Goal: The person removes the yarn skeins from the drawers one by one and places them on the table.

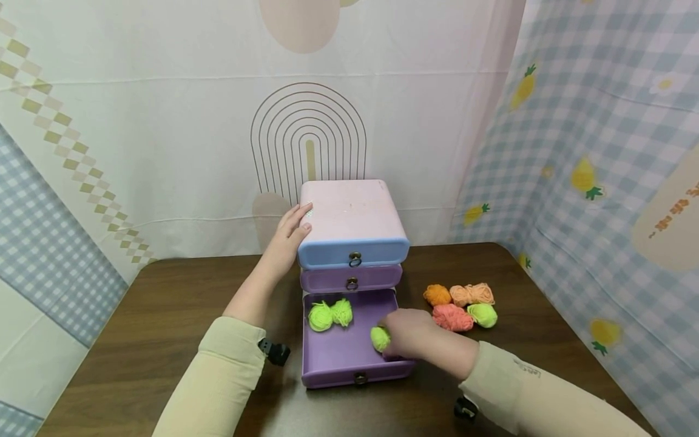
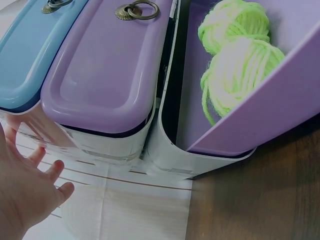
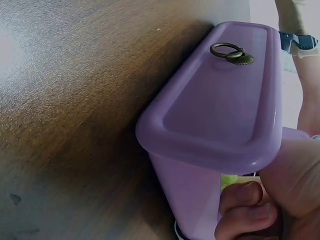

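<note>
A small cabinet with a pink top (image 1: 349, 209) has its bottom purple drawer (image 1: 338, 358) pulled out. Against the cabinet's upper left side rests my left hand (image 1: 286, 241), its fingers spread in the left wrist view. My right hand (image 1: 412, 332) is inside the drawer's right part and grips a neon-green yarn ball (image 1: 379, 338), partly hidden by the hand. Two more neon-green yarn balls (image 1: 330, 314) lie together at the drawer's back left. From the right wrist, the drawer front hides most of the held ball.
Above the open drawer, a purple drawer (image 1: 322, 280) and a blue drawer (image 1: 327, 255) are closed. To the right on the brown table (image 1: 218, 376) lie orange (image 1: 437, 295), peach (image 1: 472, 294), coral (image 1: 452, 317) and green (image 1: 483, 315) yarn balls. A patterned cloth hangs behind.
</note>
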The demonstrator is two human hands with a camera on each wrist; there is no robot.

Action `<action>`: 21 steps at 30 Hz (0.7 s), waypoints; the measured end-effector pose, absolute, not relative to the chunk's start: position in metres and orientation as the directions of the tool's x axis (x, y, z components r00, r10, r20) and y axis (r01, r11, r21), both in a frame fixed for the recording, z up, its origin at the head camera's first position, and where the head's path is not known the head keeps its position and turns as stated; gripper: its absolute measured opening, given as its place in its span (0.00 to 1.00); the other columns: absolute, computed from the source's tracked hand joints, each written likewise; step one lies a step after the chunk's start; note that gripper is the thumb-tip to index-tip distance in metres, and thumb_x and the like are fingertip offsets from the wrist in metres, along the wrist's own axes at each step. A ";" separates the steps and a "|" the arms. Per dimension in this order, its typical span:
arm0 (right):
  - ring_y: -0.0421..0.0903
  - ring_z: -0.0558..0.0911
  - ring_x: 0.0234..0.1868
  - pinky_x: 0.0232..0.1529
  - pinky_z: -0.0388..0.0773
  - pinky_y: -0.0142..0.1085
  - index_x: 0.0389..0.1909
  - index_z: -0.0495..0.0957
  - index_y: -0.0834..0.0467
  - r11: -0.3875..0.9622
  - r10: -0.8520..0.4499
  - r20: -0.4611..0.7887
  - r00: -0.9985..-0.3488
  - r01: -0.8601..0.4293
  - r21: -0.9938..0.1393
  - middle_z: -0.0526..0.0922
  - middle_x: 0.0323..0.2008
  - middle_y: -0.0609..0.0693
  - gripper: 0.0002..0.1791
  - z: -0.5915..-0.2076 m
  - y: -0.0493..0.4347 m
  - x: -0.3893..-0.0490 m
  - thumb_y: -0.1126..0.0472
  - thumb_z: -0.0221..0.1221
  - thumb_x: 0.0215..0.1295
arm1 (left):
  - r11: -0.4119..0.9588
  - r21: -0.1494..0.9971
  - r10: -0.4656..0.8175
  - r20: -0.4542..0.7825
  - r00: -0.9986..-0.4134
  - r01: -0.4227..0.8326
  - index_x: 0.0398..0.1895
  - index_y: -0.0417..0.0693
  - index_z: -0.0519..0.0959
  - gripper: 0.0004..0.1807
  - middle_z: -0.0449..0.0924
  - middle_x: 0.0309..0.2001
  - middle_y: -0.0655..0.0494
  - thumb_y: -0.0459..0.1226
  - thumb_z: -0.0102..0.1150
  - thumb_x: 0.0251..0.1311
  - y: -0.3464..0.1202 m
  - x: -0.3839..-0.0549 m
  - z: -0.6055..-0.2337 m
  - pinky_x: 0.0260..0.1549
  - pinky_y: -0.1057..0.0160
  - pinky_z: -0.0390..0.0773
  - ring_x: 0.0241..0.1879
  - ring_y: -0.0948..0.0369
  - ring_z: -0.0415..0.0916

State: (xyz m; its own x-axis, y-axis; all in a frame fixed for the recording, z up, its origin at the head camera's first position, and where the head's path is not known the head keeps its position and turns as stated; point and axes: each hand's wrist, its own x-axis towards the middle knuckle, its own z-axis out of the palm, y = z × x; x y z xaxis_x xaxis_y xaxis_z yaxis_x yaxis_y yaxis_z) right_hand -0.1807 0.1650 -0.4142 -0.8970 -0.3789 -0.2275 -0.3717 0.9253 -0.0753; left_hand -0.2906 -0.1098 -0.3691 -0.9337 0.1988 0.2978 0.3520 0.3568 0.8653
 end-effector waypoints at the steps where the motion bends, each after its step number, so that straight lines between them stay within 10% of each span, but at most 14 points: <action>1: 0.43 0.72 0.27 0.25 0.69 0.44 0.35 0.82 0.45 0.924 -0.383 -0.226 -0.896 -0.374 -0.085 0.75 0.26 0.43 0.16 -0.414 0.165 -0.181 0.48 0.73 0.45 | 0.357 0.865 0.199 0.298 -0.934 0.352 0.76 0.61 0.62 0.29 0.43 0.79 0.50 0.50 0.43 0.73 -0.110 -0.291 -0.369 0.70 0.37 0.43 0.77 0.47 0.39; 12: 0.46 0.82 0.44 0.39 0.77 0.45 0.53 0.84 0.42 0.904 -0.412 -0.216 -0.885 -0.368 -0.216 0.86 0.46 0.43 0.28 -0.409 0.170 -0.185 0.45 0.74 0.48 | 0.355 0.867 0.196 0.298 -0.934 0.350 0.76 0.62 0.62 0.29 0.43 0.79 0.51 0.51 0.43 0.73 -0.111 -0.290 -0.369 0.70 0.37 0.44 0.77 0.47 0.39; 21: 0.40 0.77 0.38 0.40 0.75 0.40 0.53 0.84 0.44 0.862 -0.416 -0.180 -0.891 -0.324 -0.390 0.84 0.42 0.40 0.28 -0.403 0.182 -0.190 0.47 0.75 0.48 | 0.356 0.867 0.194 0.297 -0.935 0.349 0.76 0.62 0.62 0.29 0.43 0.79 0.50 0.51 0.43 0.73 -0.110 -0.291 -0.370 0.70 0.38 0.44 0.77 0.47 0.40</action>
State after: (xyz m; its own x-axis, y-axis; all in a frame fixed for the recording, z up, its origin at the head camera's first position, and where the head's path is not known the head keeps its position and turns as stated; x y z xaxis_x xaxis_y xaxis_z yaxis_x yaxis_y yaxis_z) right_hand -0.1905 0.1824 -0.4035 -0.8912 -0.4163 -0.1802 -0.3238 0.8620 -0.3901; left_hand -0.2910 -0.1100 -0.3697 -0.9350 0.1943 0.2966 0.3490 0.3563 0.8668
